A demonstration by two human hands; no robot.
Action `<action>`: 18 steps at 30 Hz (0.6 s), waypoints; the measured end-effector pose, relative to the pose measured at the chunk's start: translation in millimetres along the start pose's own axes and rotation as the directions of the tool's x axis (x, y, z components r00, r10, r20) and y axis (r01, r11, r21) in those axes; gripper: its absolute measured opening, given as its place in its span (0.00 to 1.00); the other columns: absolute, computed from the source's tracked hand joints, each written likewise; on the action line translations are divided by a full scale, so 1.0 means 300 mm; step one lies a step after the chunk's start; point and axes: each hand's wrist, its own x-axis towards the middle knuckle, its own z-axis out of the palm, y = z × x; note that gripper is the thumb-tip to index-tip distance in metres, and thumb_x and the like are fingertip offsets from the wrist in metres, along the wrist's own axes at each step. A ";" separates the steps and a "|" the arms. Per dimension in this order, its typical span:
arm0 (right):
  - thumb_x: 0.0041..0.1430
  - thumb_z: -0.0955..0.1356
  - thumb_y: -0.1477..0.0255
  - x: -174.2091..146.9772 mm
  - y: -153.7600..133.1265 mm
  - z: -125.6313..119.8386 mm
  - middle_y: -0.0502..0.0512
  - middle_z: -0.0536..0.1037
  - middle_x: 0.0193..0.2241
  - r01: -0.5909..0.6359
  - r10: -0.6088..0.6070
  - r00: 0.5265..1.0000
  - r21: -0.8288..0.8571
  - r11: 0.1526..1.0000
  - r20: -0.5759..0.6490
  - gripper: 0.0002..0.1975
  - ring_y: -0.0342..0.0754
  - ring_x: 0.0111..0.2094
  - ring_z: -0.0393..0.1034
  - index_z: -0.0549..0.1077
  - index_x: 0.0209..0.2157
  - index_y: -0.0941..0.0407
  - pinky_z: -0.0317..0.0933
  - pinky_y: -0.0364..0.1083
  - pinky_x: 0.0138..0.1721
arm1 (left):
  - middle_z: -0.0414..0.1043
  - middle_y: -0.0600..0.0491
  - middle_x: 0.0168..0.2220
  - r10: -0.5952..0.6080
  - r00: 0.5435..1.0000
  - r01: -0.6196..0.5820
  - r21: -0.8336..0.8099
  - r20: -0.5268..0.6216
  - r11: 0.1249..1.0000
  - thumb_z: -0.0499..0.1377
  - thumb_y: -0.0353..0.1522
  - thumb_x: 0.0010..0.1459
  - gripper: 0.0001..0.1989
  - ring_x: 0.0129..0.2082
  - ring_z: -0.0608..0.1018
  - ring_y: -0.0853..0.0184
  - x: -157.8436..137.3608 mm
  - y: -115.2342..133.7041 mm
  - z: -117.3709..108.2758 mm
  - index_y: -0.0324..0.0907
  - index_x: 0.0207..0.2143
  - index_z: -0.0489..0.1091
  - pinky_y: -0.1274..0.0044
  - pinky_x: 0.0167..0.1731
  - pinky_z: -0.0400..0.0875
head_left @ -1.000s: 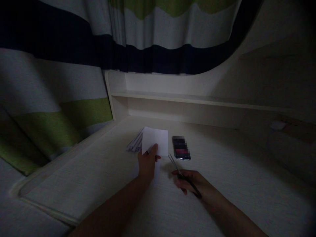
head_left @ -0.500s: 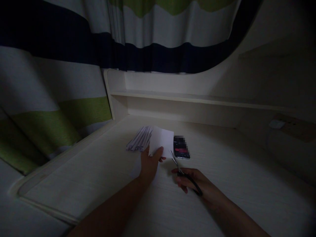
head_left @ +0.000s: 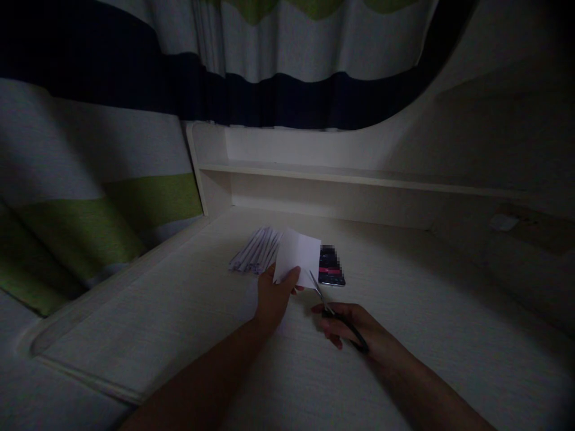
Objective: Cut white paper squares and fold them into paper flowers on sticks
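Observation:
My left hand (head_left: 275, 294) pinches a white sheet of paper (head_left: 299, 251) at its lower edge, thumb on top and fingers beneath. In my right hand (head_left: 348, 326) is a pair of scissors (head_left: 324, 302) with dark handles and metal blades. The blades point up and left, and their tips overlap the paper's lower right part. From this angle I cannot tell whether they are cutting into it. Left of the paper lies a bundle of narrow folded paper strips (head_left: 256, 251), partly covered by the sheet. A phone (head_left: 331, 276) rests just right of the paper, its screen partly blurred out.
All this is on a pale desk (head_left: 179, 311) with a raised left rim. A low white shelf (head_left: 314, 172) runs along the back, below a striped curtain (head_left: 291, 99). At the right wall a white plug (head_left: 504, 222) sits in a socket panel.
The paper in my left hand has shifted slightly right and tilted, covering a little more of the phone's left side. The scissors' tips now overlap the paper slightly more.

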 end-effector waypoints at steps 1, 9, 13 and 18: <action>0.40 0.69 0.61 0.001 0.000 0.000 0.47 0.64 0.16 0.000 0.000 1.000 0.001 1.000 0.002 0.20 0.38 0.16 0.55 0.70 0.34 0.60 0.49 0.41 0.18 | 0.67 0.56 0.13 0.004 1.000 -0.004 0.001 -0.001 1.000 0.60 0.36 0.41 0.09 0.13 0.68 0.73 0.000 -0.002 0.000 0.38 0.21 0.67 0.82 0.14 0.60; 0.42 0.69 0.64 -0.005 -0.006 0.003 0.48 0.65 0.17 -0.016 0.016 1.000 0.040 0.999 -0.006 0.18 0.39 0.18 0.56 0.71 0.35 0.60 0.52 0.41 0.20 | 0.66 0.56 0.13 0.008 1.000 -0.008 0.012 0.006 1.000 0.60 0.35 0.42 0.09 0.13 0.67 0.73 -0.002 0.004 -0.003 0.38 0.20 0.67 0.83 0.14 0.60; 0.41 0.70 0.63 -0.006 -0.005 0.003 0.48 0.65 0.17 -0.010 0.010 1.000 0.041 0.999 -0.003 0.19 0.38 0.17 0.55 0.71 0.35 0.60 0.51 0.41 0.19 | 0.66 0.56 0.13 0.005 1.000 -0.005 0.009 0.002 1.000 0.60 0.35 0.41 0.09 0.13 0.68 0.73 -0.003 0.008 -0.003 0.37 0.20 0.67 0.82 0.14 0.60; 0.41 0.70 0.62 -0.003 -0.002 0.003 0.47 0.64 0.17 -0.022 0.023 1.000 0.022 1.000 -0.013 0.19 0.38 0.17 0.55 0.71 0.35 0.59 0.49 0.41 0.19 | 0.66 0.56 0.12 -0.001 1.000 0.002 0.019 -0.010 1.000 0.60 0.35 0.41 0.09 0.12 0.68 0.72 -0.004 0.011 0.001 0.37 0.21 0.68 0.82 0.14 0.60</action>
